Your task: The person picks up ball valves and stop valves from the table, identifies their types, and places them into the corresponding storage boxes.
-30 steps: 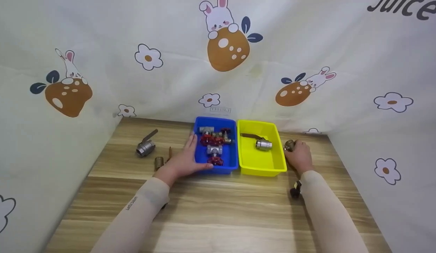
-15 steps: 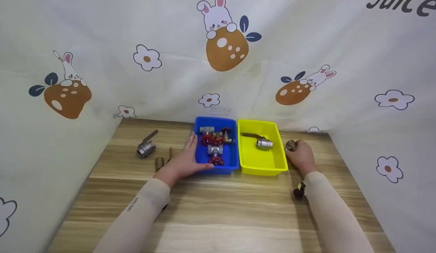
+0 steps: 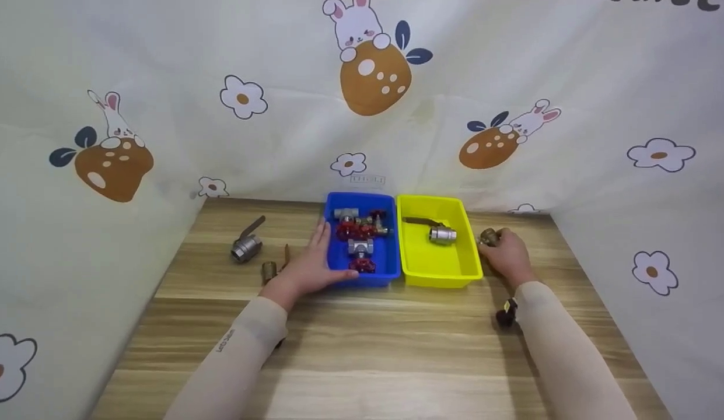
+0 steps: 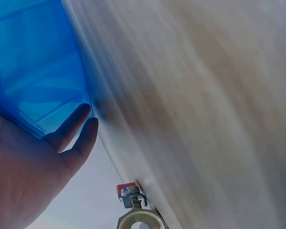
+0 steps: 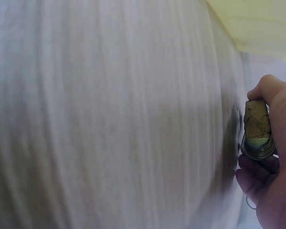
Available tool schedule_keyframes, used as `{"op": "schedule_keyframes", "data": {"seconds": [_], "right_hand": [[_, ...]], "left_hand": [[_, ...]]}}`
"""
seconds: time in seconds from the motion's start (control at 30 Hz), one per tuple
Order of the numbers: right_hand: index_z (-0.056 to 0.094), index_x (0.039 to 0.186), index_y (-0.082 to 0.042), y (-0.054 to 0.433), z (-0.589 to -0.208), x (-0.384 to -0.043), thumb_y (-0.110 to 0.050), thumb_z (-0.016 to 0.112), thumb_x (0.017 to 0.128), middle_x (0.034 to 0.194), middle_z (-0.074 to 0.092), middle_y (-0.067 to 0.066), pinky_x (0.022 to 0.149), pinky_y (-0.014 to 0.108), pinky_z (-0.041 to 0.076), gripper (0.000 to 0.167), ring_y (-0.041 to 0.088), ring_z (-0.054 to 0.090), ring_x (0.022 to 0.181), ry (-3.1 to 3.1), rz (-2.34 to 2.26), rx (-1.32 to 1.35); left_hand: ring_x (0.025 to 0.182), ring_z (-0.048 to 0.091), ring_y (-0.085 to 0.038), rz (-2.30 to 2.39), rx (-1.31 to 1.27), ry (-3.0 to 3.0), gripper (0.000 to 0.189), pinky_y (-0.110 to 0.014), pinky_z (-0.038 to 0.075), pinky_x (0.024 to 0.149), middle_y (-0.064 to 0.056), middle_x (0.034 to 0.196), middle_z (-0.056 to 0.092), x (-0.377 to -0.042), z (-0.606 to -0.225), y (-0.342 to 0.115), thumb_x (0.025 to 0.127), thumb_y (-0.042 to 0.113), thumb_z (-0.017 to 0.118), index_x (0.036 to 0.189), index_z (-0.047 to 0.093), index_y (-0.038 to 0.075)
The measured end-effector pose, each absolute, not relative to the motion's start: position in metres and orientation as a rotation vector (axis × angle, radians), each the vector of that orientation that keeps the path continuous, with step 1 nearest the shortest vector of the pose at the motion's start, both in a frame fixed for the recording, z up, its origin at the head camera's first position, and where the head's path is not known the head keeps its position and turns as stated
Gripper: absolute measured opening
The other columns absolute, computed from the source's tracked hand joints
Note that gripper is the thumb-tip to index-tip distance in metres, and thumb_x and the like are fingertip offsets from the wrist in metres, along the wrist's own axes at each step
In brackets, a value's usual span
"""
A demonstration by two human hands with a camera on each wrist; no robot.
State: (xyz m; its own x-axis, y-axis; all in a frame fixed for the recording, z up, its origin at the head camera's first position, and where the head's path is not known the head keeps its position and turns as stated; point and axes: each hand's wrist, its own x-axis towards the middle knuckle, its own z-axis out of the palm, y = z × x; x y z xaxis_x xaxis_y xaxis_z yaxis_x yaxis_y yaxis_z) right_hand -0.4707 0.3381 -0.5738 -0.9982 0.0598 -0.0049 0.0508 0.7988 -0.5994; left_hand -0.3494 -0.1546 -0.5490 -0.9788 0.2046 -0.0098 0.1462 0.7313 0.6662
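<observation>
My left hand [image 3: 306, 269] rests against the left side of a blue bin [image 3: 391, 279], fingers extended along its wall and thumb over the front rim. Inside that bin lie several valves with red handwheels [image 3: 362, 266]. To the right, touching it, stands a yellow bin [image 3: 440, 280] holding a silver lever-handled ball valve [image 3: 442, 235]. Just beyond the yellow bin's right side, my right hand [image 3: 509, 256] grips a brass valve [image 3: 488, 237] close to the table. The right wrist view shows the brass valve [image 5: 257, 129] between thumb and fingers; its far side is hidden.
On the left of the wooden table [image 3: 385, 350] lies a silver ball valve [image 3: 246, 248] with its lever raised. A brass valve with a reddish lever [image 3: 269, 270] sits beside my left wrist, partly covered. Printed cloth walls [image 3: 291, 140] enclose the table at the back and sides.
The head view has shifted slightly. Against the bins and table, both hands and the gripped brass valve look almost unmoved.
</observation>
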Motion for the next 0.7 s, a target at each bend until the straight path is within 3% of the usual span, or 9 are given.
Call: {"op": "schedule_keyframes", "data": {"seconds": [0.37,0.7], "right_hand": [[0.049,0.15,0.012,0.333,-0.563,-0.463,-0.039,0.068,0.103,0.141,0.061,0.032,0.115,0.061,0.05,0.073,0.044,0.06,0.128,-2.983,1.045,-0.119],[0.049,0.151,0.011,0.332,-0.545,-0.46,-0.041,0.067,0.101,0.141,0.061,0.03,0.112,0.059,0.052,0.074,0.041,0.059,0.125,-2.949,1.168,-0.189]], "left_hand": [[0.164,0.023,-0.052,1.113,0.261,2.835,0.142,-0.068,0.034,0.126,-0.01,0.186,-0.009,-0.348,-0.55,-0.154,0.084,0.076,0.084,0.178,0.0,0.012],[0.162,0.028,-0.052,1.092,0.222,2.834,0.143,-0.069,0.038,0.123,-0.004,0.186,-0.01,-0.348,-0.547,-0.151,0.082,0.08,0.082,0.179,-0.001,0.016]]}}
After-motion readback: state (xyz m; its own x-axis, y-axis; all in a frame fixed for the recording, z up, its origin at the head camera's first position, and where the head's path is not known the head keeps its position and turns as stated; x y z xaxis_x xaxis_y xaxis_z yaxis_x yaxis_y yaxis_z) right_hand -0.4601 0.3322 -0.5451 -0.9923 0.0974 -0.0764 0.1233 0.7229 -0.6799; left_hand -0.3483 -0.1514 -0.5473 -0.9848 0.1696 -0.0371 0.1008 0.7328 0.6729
